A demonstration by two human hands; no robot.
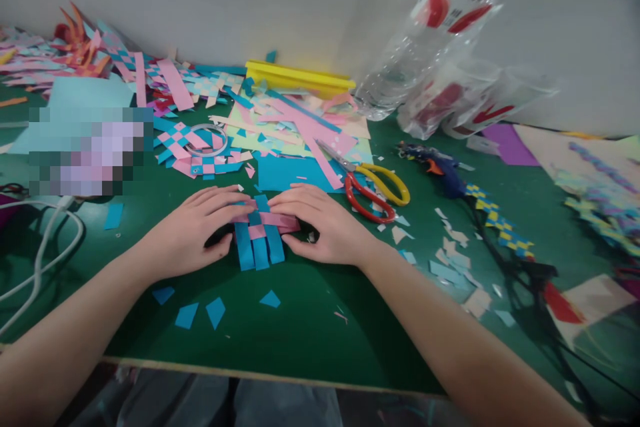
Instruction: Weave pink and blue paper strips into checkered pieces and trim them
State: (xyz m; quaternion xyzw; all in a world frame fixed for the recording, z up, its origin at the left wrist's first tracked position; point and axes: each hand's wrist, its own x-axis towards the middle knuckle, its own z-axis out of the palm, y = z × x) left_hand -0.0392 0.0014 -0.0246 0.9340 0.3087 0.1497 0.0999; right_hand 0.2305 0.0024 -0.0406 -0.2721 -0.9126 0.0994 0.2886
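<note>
A small weave of blue and pink paper strips [261, 245] lies on the green table in front of me, its blue ends pointing toward me. My left hand [206, 223] grips the weave's left side, fingertips on the upper pink strip and thumb lower down at its edge. On the opposite side, my right hand [323, 221] pinches the pink strip ends between fingers and thumb. Just behind the hands is a flat blue paper sheet [290, 173]. Scissors [373, 190] with one red and one yellow handle rest beyond my right hand, blades partly open.
Blue scraps [216, 312] lie near the table's front edge [275, 375]. A tape roll [206, 140], paper strips and a yellow holder [300, 79] stand behind. At right are a blue glue gun [443, 170], plastic cups [493, 100] and pale scraps; a white cable [43, 260] runs at left.
</note>
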